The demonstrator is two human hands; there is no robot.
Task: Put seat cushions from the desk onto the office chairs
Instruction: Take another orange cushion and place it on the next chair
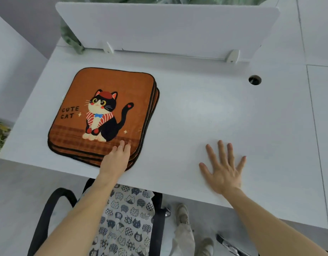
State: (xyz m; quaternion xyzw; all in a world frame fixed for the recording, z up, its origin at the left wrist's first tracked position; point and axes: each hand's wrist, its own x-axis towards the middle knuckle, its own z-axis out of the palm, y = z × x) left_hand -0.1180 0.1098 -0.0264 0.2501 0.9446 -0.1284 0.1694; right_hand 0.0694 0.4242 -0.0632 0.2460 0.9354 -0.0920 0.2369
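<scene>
Stacked orange cat-print seat cushions (102,115) on the left half of the white surface (215,111) — near corner of the top one under the fingertips of the left hand (116,159), grip loose, nothing clasped. Right hand (223,169) flat on bare surface well to the right, fingers spread, grip released. Below the near edge — a black office chair (48,215), already covered with a cat-patterned cushion (126,218).

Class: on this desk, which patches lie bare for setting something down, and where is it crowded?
Bare: the desk between the cushion stack and cable hole, ahead of the right hand. Crowded: the near-left, where the left hand rests on the stack.
</scene>
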